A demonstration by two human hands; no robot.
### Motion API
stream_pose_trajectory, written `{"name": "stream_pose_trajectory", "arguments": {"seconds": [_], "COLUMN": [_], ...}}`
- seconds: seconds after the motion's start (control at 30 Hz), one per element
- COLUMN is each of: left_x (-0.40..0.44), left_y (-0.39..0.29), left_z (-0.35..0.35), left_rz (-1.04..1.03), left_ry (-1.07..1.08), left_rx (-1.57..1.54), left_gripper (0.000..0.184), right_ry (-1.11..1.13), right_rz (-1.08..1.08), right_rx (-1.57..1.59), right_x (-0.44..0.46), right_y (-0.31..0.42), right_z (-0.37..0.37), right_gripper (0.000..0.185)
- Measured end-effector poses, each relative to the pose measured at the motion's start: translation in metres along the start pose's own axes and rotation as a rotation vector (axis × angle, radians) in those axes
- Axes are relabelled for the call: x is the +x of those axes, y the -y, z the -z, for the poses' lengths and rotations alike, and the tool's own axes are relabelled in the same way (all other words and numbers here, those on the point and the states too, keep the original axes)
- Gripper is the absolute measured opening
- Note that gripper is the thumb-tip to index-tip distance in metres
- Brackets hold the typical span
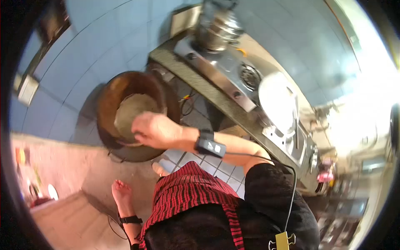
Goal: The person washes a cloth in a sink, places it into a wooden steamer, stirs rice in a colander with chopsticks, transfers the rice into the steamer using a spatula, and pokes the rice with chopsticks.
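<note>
Basically, the R hand (152, 129) is over the lower right of the big brown pot (109, 98), left of frame centre; can't tell if it touches the pot. Its fingers are curled in, but they're blurred (motion smear, prob.), so can't tell if they're holding anything. Pot's wide-mouthed, w/ a greyish patch at the btm. R wrist has a black wrist device (210, 145) w/ a cable (294, 187) running to the lower right.

L hand (121, 189) is lower left, well apart from the pot, fingers bunched; can't tell if they're fully closed or on something. A wristband (131, 219) is just below it.

Red-and-black striped apron (187, 185) fills the lower middle. Upper right: counter (198, 85) w/ a gas stove (225, 68), a steel pot (216, 37) on its far end, and a big pale round thing (276, 100) near the other.
</note>
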State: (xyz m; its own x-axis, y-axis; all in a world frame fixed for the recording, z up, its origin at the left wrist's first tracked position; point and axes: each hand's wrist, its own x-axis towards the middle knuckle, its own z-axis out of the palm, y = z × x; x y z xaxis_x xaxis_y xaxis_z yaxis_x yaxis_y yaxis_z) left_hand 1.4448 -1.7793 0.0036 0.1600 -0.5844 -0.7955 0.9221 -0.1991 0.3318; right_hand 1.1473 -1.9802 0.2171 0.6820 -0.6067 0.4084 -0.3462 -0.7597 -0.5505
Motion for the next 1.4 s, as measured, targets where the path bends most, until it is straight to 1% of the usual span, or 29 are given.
{"name": "stream_pose_trajectory", "arguments": {"seconds": [0.03, 0.1, 0.2, 0.23, 0.3, 0.37, 0.5, 0.57, 0.63, 0.7, 0.77, 0.8, 0.83, 0.9, 0.97, 1.03, 1.1, 1.17, 1.23, 1.3, 1.33, 1.4], "left_x": [-0.006, -0.016, -0.009, -0.019, -0.043, -0.049, -0.085, -0.089, -0.102, -0.104, -0.108, -0.106, -0.103, -0.102, -0.092, -0.104, -0.115, -0.120, -0.126, -0.152, -0.162, -0.164], "left_y": [0.016, 0.052, 0.120, 0.145, 0.200, 0.254, 0.349, 0.384, 0.419, 0.446, 0.475, 0.487, 0.501, 0.527, 0.553, 0.578, 0.608, 0.641, 0.675, 0.705, 0.719, 0.744], "left_z": [-0.013, -0.037, -0.057, -0.078, -0.112, -0.133, -0.195, -0.220, -0.248, -0.271, -0.289, -0.298, -0.306, -0.326, -0.349, -0.378, -0.405, -0.429, -0.447, -0.466, -0.473, -0.484], "left_rz": [0.035, 0.068, 0.116, 0.116, 0.282, 0.368, 0.440, 0.484, 0.471, 0.448, 0.437, 0.463, 0.430, 0.353, 0.338, 0.322, 0.258, 0.213, 0.215, 0.161, 0.115, 0.089], "left_ry": [0.017, 0.045, 0.108, 0.129, 0.164, 0.250, 0.246, 0.342, 0.395, 0.427, 0.482, 0.536, 0.544, 0.596, 0.593, 0.638, 0.683, 0.725, 0.816, 0.904, 0.938, 1.048], "left_rx": [-0.001, 0.020, 0.336, 0.364, 0.317, 0.415, 0.588, 0.708, 0.770, 0.821, 0.882, 0.869, 0.892, 0.929, 0.941, 0.896, 0.895, 0.954, 0.992, 1.045, 1.052, 1.114], "left_gripper": [0.012, 0.012, 0.011, 0.011, 0.010, 0.010, 0.011, 0.012, 0.012, 0.013, 0.013, 0.013, 0.012, 0.012, 0.012, 0.013, 0.013, 0.013, 0.014, 0.013, 0.013, 0.013], "right_ry": [-0.046, -0.067, -0.109, -0.115, -0.190, -0.229, -0.341, -0.527, -0.711, -0.648, -0.648, -0.627, -0.606, -0.480, -0.462, -0.394, -0.426, -0.479, -0.494, -0.575, -0.574, -0.546], "right_rz": [-0.025, -0.073, -0.198, -0.236, -0.421, -0.614, -0.858, -0.908, -1.015, -1.147, -1.229, -1.276, -1.329, -1.663, -1.643, -1.691, -1.639, -1.419, -1.551, -1.512, -1.503, -1.569], "right_rx": [0.053, 0.036, -0.042, -0.063, -0.076, -0.062, -0.266, -0.395, -0.506, -0.615, -0.665, -0.697, -0.735, -0.556, -0.481, -0.436, -0.157, -0.069, 0.062, -0.056, -0.019, -0.049], "right_x": [-0.028, -0.096, -0.211, -0.247, -0.315, -0.377, -0.489, -0.534, -0.593, -0.637, -0.660, -0.667, -0.675, -0.687, -0.710, -0.716, -0.719, -0.737, -0.739, -0.771, -0.783, -0.816], "right_y": [0.008, 0.016, 0.006, 0.007, 0.016, 0.029, 0.024, 0.009, -0.027, -0.054, -0.067, -0.073, -0.078, -0.100, -0.121, -0.126, -0.123, -0.121, -0.097, -0.092, -0.081, -0.066], "right_z": [0.016, 0.049, 0.082, 0.098, 0.124, 0.157, 0.216, 0.251, 0.272, 0.306, 0.329, 0.336, 0.342, 0.350, 0.338, 0.332, 0.338, 0.337, 0.356, 0.348, 0.354, 0.356], "right_gripper": [0.015, 0.011, 0.008, 0.007, 0.007, 0.009, 0.011, 0.012, 0.019, 0.026, 0.029, 0.031, 0.032, 0.040, 0.045, 0.049, 0.053, 0.056, 0.057, 0.054, 0.053, 0.044]}}
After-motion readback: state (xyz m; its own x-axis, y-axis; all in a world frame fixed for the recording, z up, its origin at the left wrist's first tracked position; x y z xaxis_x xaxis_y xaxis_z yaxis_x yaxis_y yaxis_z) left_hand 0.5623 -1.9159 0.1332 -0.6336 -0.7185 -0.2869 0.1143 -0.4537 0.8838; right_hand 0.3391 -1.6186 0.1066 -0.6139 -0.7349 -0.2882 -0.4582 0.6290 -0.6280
